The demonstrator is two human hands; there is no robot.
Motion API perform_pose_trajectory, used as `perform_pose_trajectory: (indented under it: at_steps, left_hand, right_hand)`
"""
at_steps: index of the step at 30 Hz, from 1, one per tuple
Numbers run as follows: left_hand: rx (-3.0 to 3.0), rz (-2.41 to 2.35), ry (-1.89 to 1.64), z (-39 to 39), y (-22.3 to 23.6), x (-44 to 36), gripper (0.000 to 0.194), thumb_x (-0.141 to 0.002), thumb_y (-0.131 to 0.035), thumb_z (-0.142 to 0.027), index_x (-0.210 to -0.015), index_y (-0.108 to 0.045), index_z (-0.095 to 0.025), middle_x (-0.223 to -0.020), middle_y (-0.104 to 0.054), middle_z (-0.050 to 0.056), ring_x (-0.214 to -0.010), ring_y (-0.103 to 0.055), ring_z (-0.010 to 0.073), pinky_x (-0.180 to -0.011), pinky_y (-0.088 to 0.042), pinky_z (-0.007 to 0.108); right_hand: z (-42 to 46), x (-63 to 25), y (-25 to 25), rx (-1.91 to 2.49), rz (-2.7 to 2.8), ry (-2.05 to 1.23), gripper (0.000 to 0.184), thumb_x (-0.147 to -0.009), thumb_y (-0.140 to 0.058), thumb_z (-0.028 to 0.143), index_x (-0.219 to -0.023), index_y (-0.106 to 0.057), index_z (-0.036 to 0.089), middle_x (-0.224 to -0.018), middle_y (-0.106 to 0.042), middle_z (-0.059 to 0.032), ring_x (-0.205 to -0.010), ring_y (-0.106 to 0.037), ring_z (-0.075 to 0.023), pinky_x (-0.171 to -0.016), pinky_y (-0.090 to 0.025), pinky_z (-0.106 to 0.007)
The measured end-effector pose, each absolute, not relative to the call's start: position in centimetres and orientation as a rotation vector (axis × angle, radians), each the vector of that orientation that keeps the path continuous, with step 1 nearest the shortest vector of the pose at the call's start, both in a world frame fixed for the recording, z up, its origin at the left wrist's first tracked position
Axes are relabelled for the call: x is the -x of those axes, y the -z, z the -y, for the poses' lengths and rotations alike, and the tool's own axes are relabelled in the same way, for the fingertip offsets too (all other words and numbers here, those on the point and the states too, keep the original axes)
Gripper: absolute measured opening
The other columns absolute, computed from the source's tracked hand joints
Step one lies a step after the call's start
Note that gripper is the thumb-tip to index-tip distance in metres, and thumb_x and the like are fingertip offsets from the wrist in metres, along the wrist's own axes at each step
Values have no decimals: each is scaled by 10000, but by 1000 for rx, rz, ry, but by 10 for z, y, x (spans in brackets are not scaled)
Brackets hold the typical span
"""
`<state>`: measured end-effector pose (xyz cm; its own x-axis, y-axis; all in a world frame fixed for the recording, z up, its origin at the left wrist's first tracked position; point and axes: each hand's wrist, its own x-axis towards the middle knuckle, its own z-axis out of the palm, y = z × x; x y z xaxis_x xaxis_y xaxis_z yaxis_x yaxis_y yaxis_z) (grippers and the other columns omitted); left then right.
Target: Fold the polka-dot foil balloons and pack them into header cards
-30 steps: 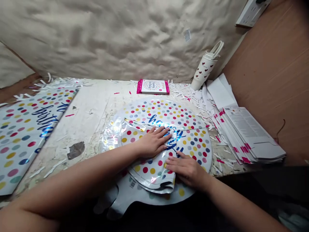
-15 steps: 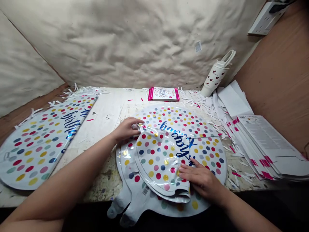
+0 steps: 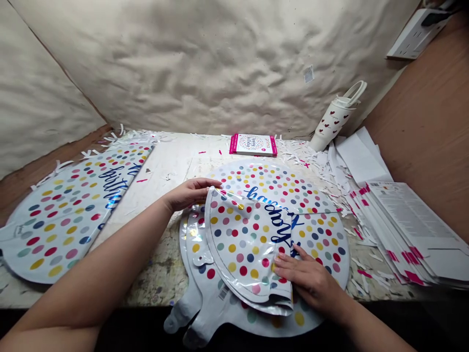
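Note:
A polka-dot foil balloon [image 3: 244, 244] with blue script lies folded over on itself, on top of a second flat foil balloon [image 3: 311, 220] of the same print. My left hand [image 3: 190, 194] rests palm down with its fingertips at the folded balloon's upper corner. My right hand [image 3: 311, 281] grips the folded balloon's lower right edge, fingers spread on the foil. The balloon's tail and neck hang over the table's front edge. A third dotted balloon [image 3: 69, 215] lies flat at the left, apart from both hands.
The worn white table [image 3: 164, 164] carries shredded white paper strips [image 3: 311, 159]. Behind the balloons lies a pink-edged packet [image 3: 253, 144]. A white heart-print tumbler [image 3: 331, 122] stands at the back right. A stack of printed, pink-marked sheets [image 3: 406, 234] lies at the right.
My left hand has let the corner flatten and moved slightly left. The folded balloon now lies wider and more open. The view has shifted slightly, so the table items sit further right.

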<state>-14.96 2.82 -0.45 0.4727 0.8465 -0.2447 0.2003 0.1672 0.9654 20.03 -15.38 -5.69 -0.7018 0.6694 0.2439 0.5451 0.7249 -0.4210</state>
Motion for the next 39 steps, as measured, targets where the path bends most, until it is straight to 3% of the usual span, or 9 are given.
perform_pose_trajectory:
  at_steps: [3, 9, 15, 19, 26, 34, 37, 39]
  left_hand:
    - [-1470, -1071, -635, -31, 8, 141, 439, -643, -705, -457, -997, -663, -202, -1068, -654, 119, -898, -634, 251, -740, -531, 353]
    - [-1679, -1096, -697, -35, 9, 121, 256, -507, -755, -278, -717, -640, -184, -825, -633, 23, -809, -572, 180, -783, -476, 289]
    - [-1710, -1137, -670, -39, 13, 123, 215, -509, -692, -232, -650, -537, -181, -682, -542, -29, -628, -503, 118, -575, -449, 219]
    - [-1667, -1197, -673, -39, 15, 128, 199, -541, -628, -207, -593, -437, -188, -526, -400, -69, -453, -372, 67, -403, -324, 170]
    - [-1665, -1236, -759, -38, 16, 126, 221, -527, -634, -237, -653, -460, -188, -611, -455, -53, -540, -435, 84, -468, -375, 182]
    - [-1754, -1316, -820, -37, 27, 141, 204, -603, -636, -316, -699, -507, -191, -603, -491, -43, -525, -469, 92, -486, -403, 198]
    - [-1848, -1338, -800, -36, 28, 149, 314, -608, -648, -345, -884, -578, -211, -753, -593, -10, -657, -567, 131, -597, -470, 232]
    - [-1923, -1380, -758, -36, 26, 156, 268, -614, -646, -342, -849, -627, -215, -785, -631, 14, -726, -601, 177, -661, -489, 277]
  right_hand:
    - [154, -200, 57, 947, 2553, -444, 384, -878, -444, 130, -1242, -518, 224, -1225, -576, -68, -1190, -480, -160, -1113, -176, -421]
    - [154, -199, 56, 954, 2547, -438, 372, -880, -449, 131, -1230, -530, 228, -1216, -586, -59, -1187, -485, -154, -1117, -177, -410]
    - [155, -199, 56, 956, 2551, -448, 370, -879, -448, 124, -1227, -531, 220, -1214, -587, -60, -1187, -486, -157, -1119, -166, -422]
    - [154, -199, 57, 942, 2557, -449, 368, -880, -447, 124, -1227, -530, 215, -1218, -584, -61, -1192, -480, -161, -1118, -168, -433]
    - [154, -198, 58, 949, 2528, -455, 383, -876, -449, 121, -1235, -524, 232, -1209, -589, -62, -1177, -495, -169, -1107, -198, -449]
    - [153, -199, 58, 942, 2557, -461, 345, -888, -443, 124, -1209, -539, 210, -1221, -583, -57, -1199, -476, -156, -1127, -115, -447]
    - [153, -199, 56, 951, 2572, -474, 343, -888, -443, 127, -1207, -541, 208, -1230, -576, -56, -1205, -470, -158, -1127, -113, -448]
    - [153, -198, 55, 952, 2570, -473, 349, -884, -440, 120, -1206, -543, 206, -1233, -575, -57, -1206, -469, -160, -1125, -119, -447]
